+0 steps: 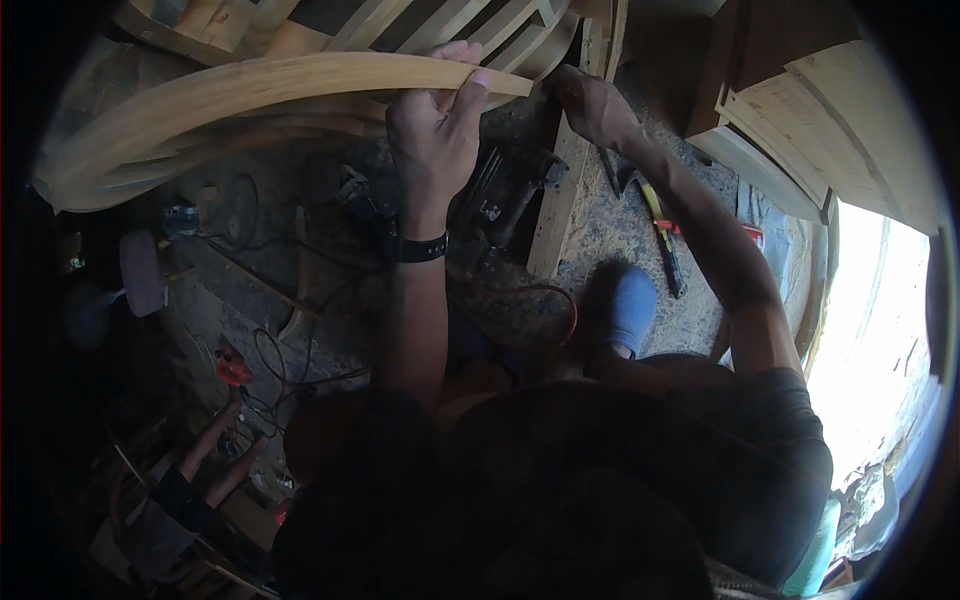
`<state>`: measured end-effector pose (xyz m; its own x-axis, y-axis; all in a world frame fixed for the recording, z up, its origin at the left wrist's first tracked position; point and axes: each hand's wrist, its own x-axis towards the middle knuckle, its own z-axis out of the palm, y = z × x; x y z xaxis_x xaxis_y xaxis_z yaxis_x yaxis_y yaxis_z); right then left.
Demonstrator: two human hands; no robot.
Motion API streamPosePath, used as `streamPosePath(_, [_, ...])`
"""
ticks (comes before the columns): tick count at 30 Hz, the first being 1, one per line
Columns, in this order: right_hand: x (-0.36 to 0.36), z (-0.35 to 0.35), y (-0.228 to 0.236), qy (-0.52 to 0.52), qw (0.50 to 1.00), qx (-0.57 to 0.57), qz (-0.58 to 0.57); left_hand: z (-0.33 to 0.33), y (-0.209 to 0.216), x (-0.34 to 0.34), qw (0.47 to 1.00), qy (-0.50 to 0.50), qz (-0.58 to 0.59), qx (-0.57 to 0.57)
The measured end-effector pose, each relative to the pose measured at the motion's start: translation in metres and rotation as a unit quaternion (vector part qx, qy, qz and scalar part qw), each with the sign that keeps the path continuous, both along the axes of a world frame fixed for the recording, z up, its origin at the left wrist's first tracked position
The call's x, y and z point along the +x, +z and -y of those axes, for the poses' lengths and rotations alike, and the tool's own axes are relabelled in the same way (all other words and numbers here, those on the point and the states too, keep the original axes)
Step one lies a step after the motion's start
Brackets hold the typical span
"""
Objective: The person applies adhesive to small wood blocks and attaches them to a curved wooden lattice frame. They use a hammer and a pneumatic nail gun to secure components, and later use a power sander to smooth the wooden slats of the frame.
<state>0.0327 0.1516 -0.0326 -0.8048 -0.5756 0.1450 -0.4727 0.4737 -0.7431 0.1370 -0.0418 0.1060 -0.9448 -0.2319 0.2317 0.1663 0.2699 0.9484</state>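
My left hand (435,135) is closed round a long curved wooden slat (280,75) near its right end, with the thumb across its face. The slat arcs away to the far left over more curved wooden pieces. Just beyond its right tip is my right hand (598,108), its fingers curled and in shadow. Whatever those fingers hold is too dark to make out. Below the right hand a straight wooden board (562,205) runs down toward the floor.
A hammer (660,230) with a yellow and black handle lies near my blue clog (633,305). Wooden furniture (790,120) stands at right. Cables and a red tool (232,368) lie at left on the floor. Another person (190,490) is at lower left.
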Motion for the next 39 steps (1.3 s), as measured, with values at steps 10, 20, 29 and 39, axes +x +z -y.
streamPosePath(10, [-0.014, 0.002, 0.024, -0.096, 0.995, 0.0, -0.038, -0.039, -0.02, -0.082, 0.974, -0.043, -0.078, -0.21])
streamPosePath(20, [-0.059, -0.002, -0.046, -0.127, 0.985, 0.099, -0.069, -0.016, -0.079, -0.05, 0.983, -0.069, 0.091, -0.145])
streamPosePath(29, [-0.017, -0.012, -0.011, -0.111, 0.993, 0.011, -0.041, -0.011, -0.148, -0.04, 0.975, -0.082, 0.182, 0.092])
streamPosePath(39, [-0.016, -0.02, 0.006, -0.131, 0.991, -0.019, -0.016, -0.057, -0.166, -0.088, 0.931, -0.176, 0.125, 0.295])
